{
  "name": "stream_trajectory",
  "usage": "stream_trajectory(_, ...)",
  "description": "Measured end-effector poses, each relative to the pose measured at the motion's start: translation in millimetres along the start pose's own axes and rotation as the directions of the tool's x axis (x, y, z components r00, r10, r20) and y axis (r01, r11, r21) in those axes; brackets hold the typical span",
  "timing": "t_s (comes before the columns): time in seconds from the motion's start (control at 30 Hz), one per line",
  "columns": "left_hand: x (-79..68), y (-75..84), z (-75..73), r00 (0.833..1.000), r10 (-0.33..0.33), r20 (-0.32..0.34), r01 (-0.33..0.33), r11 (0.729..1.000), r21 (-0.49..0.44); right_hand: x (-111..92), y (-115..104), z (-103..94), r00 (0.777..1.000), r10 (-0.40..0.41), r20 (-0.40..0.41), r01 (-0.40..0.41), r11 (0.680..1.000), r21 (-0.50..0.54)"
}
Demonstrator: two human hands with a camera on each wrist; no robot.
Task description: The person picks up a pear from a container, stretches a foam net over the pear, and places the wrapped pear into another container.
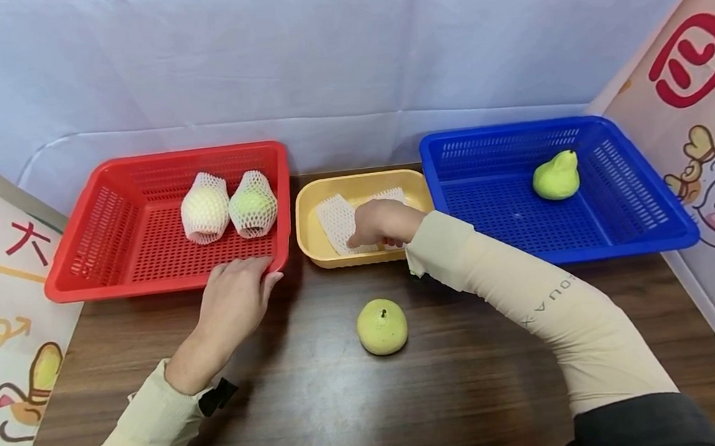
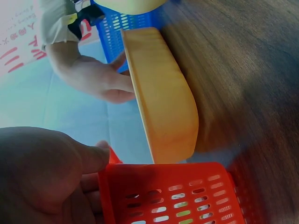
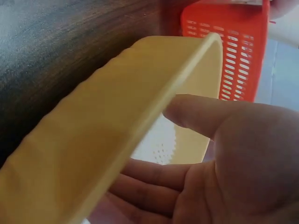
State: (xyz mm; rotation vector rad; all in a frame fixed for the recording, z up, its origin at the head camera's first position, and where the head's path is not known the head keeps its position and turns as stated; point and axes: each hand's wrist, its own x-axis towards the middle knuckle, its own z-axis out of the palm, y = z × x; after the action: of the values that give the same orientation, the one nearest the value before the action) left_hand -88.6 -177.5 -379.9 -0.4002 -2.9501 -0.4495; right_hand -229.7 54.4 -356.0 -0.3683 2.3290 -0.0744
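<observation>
My right hand (image 1: 383, 222) reaches into a yellow tray (image 1: 309, 238) at white foam net sleeves (image 1: 333, 219). In the right wrist view its thumb stands apart from the fingers beside a foam net (image 3: 156, 140); the tray's rim hides the fingertips. My left hand (image 1: 235, 299) rests on the front rim of a red basket (image 1: 111, 286), near its right corner. Two fruits in foam nets, one pale (image 1: 205, 210) and one greener (image 1: 253, 206), lie in that basket. A round yellow-green fruit (image 1: 382, 327) with a dark stem sits on the table.
To the right of the tray stands a blue basket (image 1: 480, 218) with a green pear (image 1: 556, 179) in it. A pale cloth (image 1: 251, 54) hangs behind the containers. Printed panels (image 1: 711, 138) flank the brown wooden table (image 1: 324, 413).
</observation>
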Motion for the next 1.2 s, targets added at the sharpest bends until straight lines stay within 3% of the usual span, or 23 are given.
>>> stream_trajectory(0.47, -0.8, 0.7, 0.4, 1.0, 0.008, -0.01, -0.008, 1.0, 0.008, 7.2, -0.7, 11.1, 0.996, -0.023, -0.085, 0.011, 0.991, -0.136)
stream_trajectory(0.83, -0.8, 1.0, 0.6, 1.0, 0.005, -0.007, -0.005, 1.0, 0.014, 24.0, -0.4, 14.0, 1.0, -0.017, -0.017, 0.013, 0.977, -0.213)
stream_trajectory(1.2, -0.2, 0.7, 0.5, 1.0, 0.001, -0.002, -0.001, 1.0, 0.017, 13.8, 2.6, 5.9, 0.999, -0.03, -0.033, 0.028, 0.998, -0.052)
